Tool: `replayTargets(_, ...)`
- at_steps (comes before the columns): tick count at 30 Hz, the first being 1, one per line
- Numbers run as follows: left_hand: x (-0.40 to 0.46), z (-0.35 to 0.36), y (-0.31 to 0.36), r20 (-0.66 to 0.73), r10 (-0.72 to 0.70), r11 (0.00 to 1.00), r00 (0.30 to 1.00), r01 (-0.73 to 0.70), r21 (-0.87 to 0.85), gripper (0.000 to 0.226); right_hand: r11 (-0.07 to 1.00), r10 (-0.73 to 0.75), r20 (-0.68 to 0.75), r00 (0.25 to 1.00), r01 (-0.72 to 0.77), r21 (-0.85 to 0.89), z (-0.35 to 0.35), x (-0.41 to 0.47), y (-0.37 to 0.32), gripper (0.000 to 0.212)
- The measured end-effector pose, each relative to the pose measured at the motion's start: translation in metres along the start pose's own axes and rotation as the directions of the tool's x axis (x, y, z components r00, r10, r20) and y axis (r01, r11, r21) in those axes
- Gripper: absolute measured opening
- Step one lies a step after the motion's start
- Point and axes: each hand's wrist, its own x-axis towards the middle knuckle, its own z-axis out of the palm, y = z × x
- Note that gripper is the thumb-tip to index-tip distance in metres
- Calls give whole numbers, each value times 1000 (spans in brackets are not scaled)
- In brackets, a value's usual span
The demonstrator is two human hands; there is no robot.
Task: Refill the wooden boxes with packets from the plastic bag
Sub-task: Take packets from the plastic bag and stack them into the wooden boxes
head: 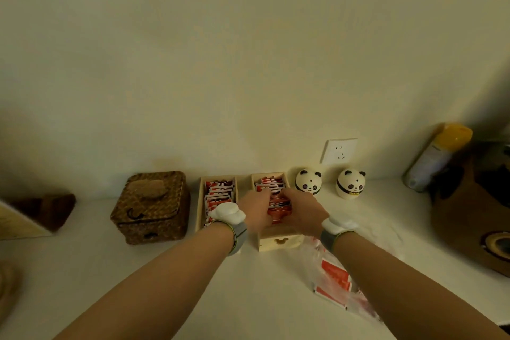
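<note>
Two narrow wooden boxes stand side by side against the wall, both holding red-and-white packets. The left box [201, 201] is full along its length. Over the right box [277, 243], my left hand [255, 208] and my right hand [299, 211] press in from either side on a bunch of packets [278, 210] inside it, fingers curled around them. A clear plastic bag [335, 277] with more red packets lies on the white counter, under my right forearm.
A woven basket box [151, 207] sits left of the wooden boxes. Two panda figurines [308, 181] [350, 183] stand right of them, below a wall socket [339, 151]. A yellow-capped spray can [436, 157] and dark objects crowd the far right.
</note>
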Motion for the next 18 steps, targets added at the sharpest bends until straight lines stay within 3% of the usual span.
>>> replayTargets(6, 13, 12, -8, 58, -23, 989, 998, 14, 150, 54, 967, -53, 152, 987, 89, -241, 9, 22, 14, 48)
replayTargets(11, 22, 15, -8, 88, -3, 947, 996, -26, 319, 49, 917, -94, 182, 979, 156, -368, 12, 36, 12, 33)
replayTargets(14, 26, 17, -12, 80, -8, 951, 997, -17, 308, 49, 902, -117, 200, 973, 188, -388, 12, 41, 14, 27)
replayTargets(18, 28, 20, -18, 66, 4, 960, 998, -22, 278, 54, 934, -114, 214, 970, 179, -311, 7, 39, 17, 44)
